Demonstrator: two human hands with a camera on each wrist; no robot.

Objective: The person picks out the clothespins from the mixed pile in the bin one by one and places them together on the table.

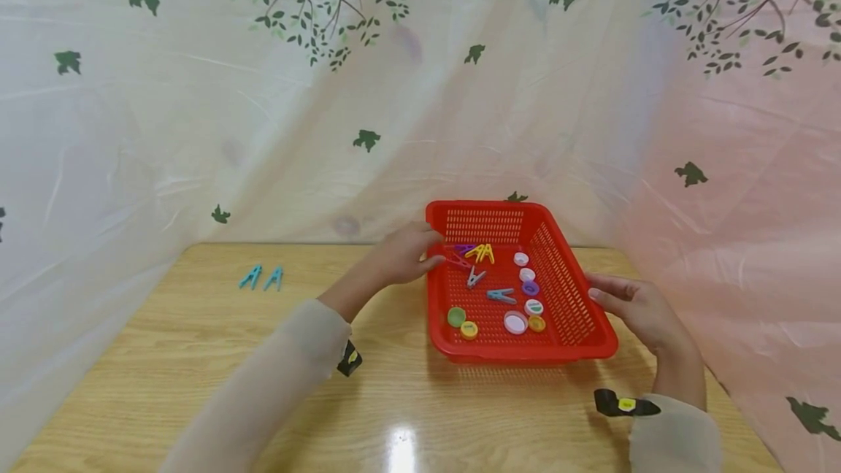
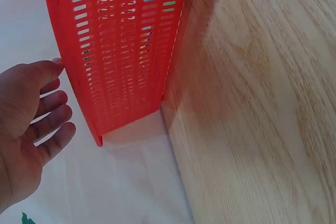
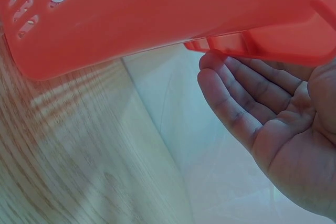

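Note:
A red plastic basket (image 1: 581, 350) with slotted walls stands on the table, right of centre. At its left rim is my left hand (image 1: 406, 252); in the left wrist view the thumb tip (image 2: 56, 62) meets the rim while the other fingers are loosely bent and apart from it. My right hand (image 1: 636, 306) holds the right rim, thumb at the top, with fingertips (image 3: 212, 61) under the lip in the right wrist view. Inside lie yellow clothespins (image 1: 485, 252), a blue clothespin (image 1: 501, 295), a grey clothespin (image 1: 474, 279) and several bottle caps (image 1: 515, 322).
Two turquoise clothespins (image 1: 273, 279) lie on the wooden table (image 1: 197, 356), far to the left. A pale sheet (image 1: 296, 137) printed with leaves hangs behind the table, and another stretch runs along the right side.

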